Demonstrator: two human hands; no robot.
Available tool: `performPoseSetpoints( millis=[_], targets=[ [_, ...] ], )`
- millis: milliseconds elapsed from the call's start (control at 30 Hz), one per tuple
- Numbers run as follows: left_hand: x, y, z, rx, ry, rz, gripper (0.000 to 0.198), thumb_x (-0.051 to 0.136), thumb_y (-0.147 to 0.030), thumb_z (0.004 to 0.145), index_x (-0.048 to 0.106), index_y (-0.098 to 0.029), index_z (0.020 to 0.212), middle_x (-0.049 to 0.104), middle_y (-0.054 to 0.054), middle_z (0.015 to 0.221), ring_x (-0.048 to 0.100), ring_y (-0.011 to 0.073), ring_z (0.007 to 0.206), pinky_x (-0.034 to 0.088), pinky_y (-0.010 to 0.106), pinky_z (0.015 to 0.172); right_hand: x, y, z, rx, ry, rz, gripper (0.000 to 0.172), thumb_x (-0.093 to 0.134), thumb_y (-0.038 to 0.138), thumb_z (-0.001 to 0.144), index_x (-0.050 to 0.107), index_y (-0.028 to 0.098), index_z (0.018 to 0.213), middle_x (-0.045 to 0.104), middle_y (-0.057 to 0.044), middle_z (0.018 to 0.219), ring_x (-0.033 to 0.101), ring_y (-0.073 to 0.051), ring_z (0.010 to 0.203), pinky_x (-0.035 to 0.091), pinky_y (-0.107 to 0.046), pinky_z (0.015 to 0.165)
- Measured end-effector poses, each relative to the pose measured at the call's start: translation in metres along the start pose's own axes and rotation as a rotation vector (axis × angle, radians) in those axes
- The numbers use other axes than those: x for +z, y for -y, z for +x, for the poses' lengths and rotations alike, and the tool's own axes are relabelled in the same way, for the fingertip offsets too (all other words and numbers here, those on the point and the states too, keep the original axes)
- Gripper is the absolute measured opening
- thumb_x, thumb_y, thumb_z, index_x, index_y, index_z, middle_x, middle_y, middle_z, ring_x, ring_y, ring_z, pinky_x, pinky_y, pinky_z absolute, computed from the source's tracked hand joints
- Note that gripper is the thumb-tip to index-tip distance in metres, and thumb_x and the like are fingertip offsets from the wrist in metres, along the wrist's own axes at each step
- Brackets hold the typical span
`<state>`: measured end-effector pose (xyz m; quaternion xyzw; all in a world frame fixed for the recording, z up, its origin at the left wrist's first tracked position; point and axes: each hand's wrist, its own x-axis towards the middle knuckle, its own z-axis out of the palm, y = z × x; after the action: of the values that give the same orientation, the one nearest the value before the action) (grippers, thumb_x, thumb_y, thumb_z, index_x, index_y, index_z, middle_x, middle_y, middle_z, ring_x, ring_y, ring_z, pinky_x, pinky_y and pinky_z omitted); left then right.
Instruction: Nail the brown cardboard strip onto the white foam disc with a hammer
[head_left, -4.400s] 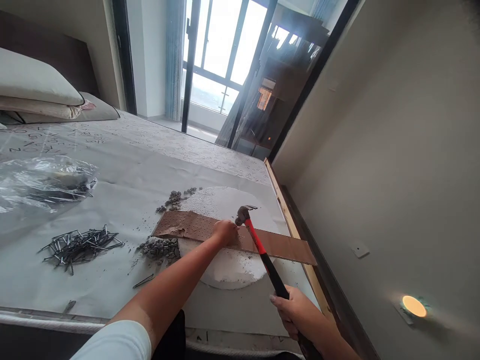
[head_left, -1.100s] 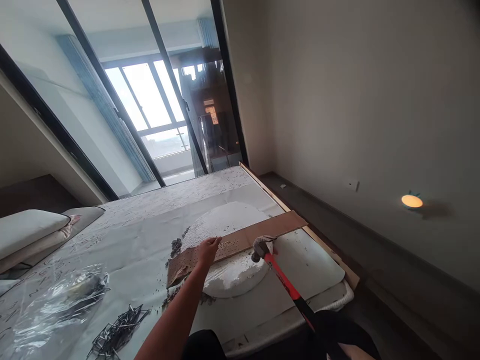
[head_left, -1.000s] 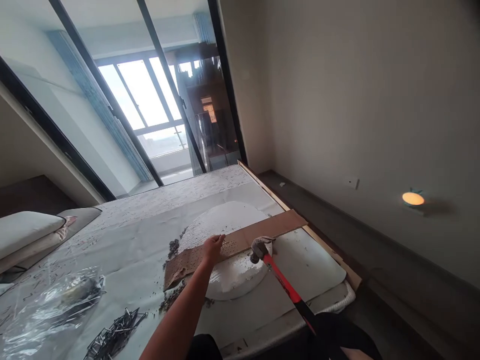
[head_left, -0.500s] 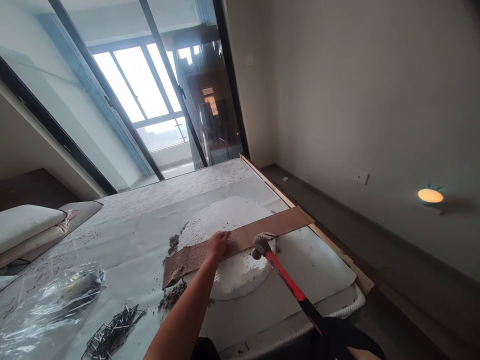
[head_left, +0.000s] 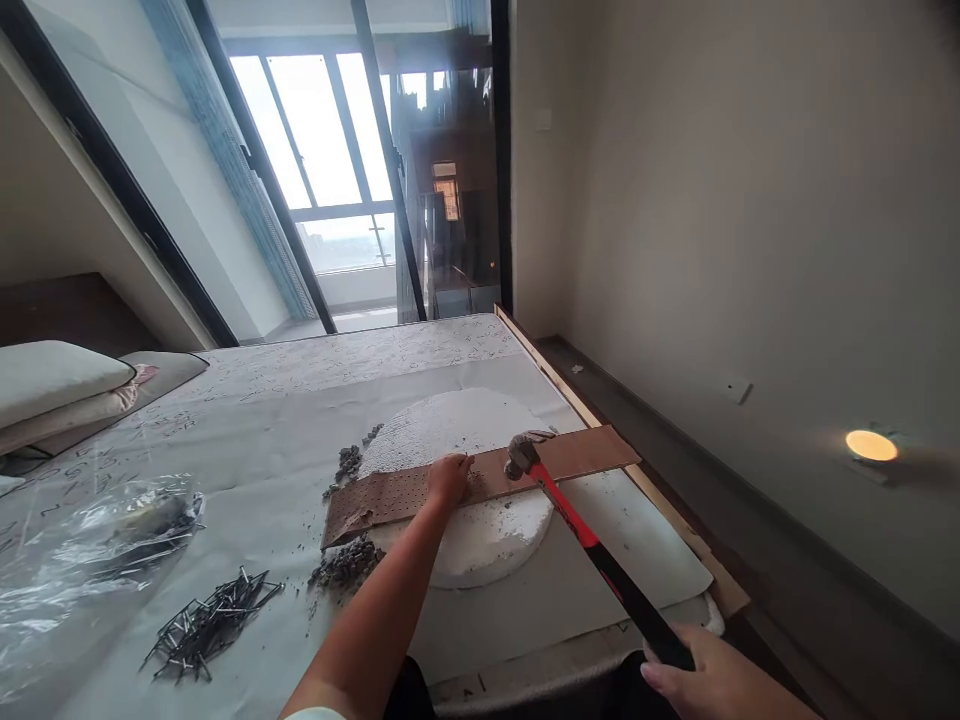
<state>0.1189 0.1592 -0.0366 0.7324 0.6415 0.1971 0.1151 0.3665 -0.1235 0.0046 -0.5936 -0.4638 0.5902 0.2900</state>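
My left hand (head_left: pixel 448 480) rests on a brown board (head_left: pixel 555 468) with its fingers pinched together, on what looks like a nail, mostly hidden by them. Rows of small holes run through the board's left part. In my right hand (head_left: pixel 694 665) is the black grip of a claw hammer (head_left: pixel 574 520) with a red and black handle. Its metal head is over the board, just right of my left hand; whether it touches the wood I cannot tell. Beneath the board lies a round white foam slab (head_left: pixel 457 425). A pile of nails (head_left: pixel 214 622) lies at the lower left.
Grey crumbs (head_left: pixel 346 563) are scattered by the board's left end. A clear plastic bag (head_left: pixel 97 550) lies farther left on the covered bed (head_left: pixel 285 440). Folded bedding (head_left: pixel 60 375) is at the far left. A wall with a lit lamp (head_left: pixel 871 445) stands right.
The hammer head remains over the board while its handle and my right hand have come more into view. My left hand stays pinched on the board. The camera view has shifted slightly.
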Motion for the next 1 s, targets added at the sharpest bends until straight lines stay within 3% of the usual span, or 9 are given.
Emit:
performPoseSetpoints(
  millis=[100,200,300,433,500,667,833,1000],
  targets=[
    [0.000,0.000,-0.002,0.000,0.015,0.013,0.035,0.044,-0.039,0.084,0.068,-0.017,0.071,0.066,0.006,0.073,0.053,0.0166,0.066,0.027,0.025,0.058,0.003,0.021,0.018,0.099,0.045,-0.033,0.043,0.056,0.054,0.069,0.051,0.017,0.089,0.036,0.009,0.035,0.034,-0.009,0.030,0.030,-0.021,0.035],
    [0.001,0.002,-0.003,0.018,0.020,0.000,0.036,0.044,-0.040,0.084,0.068,-0.018,0.070,0.066,0.008,0.075,0.055,0.0181,0.069,0.030,0.025,0.059,0.006,0.045,0.037,0.096,0.071,-0.020,0.037,0.056,0.053,0.066,0.043,0.021,0.079,0.025,0.014,0.034,0.021,-0.005,0.027,0.021,-0.019,0.029],
    [0.003,0.003,-0.005,0.021,0.020,-0.019,0.035,0.045,-0.040,0.084,0.067,-0.017,0.070,0.067,0.009,0.078,0.057,0.0201,0.073,0.033,0.027,0.063,0.006,0.069,0.053,0.080,0.088,-0.073,0.034,0.058,0.046,0.068,0.033,0.023,0.069,0.024,0.014,0.038,0.021,-0.004,0.029,0.020,-0.018,0.029],
    [0.002,0.002,-0.007,0.009,0.022,-0.051,0.035,0.045,-0.039,0.083,0.068,-0.017,0.069,0.067,0.010,0.080,0.058,0.0213,0.077,0.037,0.029,0.068,0.005,0.088,0.064,0.019,0.024,-0.191,0.025,0.051,0.041,0.078,0.034,0.023,0.072,0.026,0.013,0.039,0.025,-0.004,0.029,0.022,-0.018,0.030],
    [0.001,0.002,-0.007,0.004,0.025,-0.069,0.034,0.045,-0.039,0.083,0.068,-0.017,0.070,0.067,0.010,0.081,0.059,0.0216,0.079,0.038,0.029,0.069,0.007,0.090,0.068,0.003,0.020,-0.212,0.025,0.049,0.041,0.080,0.034,0.023,0.072,0.026,0.013,0.040,0.025,-0.004,0.029,0.022,-0.018,0.030],
    [0.002,0.003,-0.009,0.022,0.031,-0.088,0.034,0.045,-0.035,0.083,0.069,-0.014,0.071,0.065,0.013,0.078,0.060,0.0238,0.076,0.040,0.031,0.069,0.015,0.089,0.074,0.125,0.119,-0.249,0.035,0.056,0.043,0.077,0.029,0.024,0.069,0.026,0.014,0.041,0.021,-0.003,0.031,0.022,-0.018,0.031],
    [0.007,0.006,-0.009,0.035,0.010,-0.089,0.033,0.046,-0.034,0.082,0.069,-0.015,0.069,0.066,0.013,0.080,0.060,0.0239,0.078,0.040,0.031,0.071,0.017,0.090,0.072,0.059,0.066,-0.201,0.031,0.053,0.045,0.078,0.032,0.024,0.073,0.024,0.014,0.039,0.022,-0.004,0.030,0.023,-0.018,0.030],
    [0.009,0.009,-0.006,0.004,0.009,-0.171,0.026,0.052,-0.033,0.076,0.070,-0.016,0.068,0.067,0.011,0.080,0.060,0.0230,0.079,0.040,0.030,0.072,0.024,0.076,0.080,0.138,0.081,-0.225,0.027,0.051,0.036,0.078,0.028,0.024,0.071,0.027,0.014,0.039,0.024,-0.004,0.028,0.024,-0.018,0.029]
  ],
)
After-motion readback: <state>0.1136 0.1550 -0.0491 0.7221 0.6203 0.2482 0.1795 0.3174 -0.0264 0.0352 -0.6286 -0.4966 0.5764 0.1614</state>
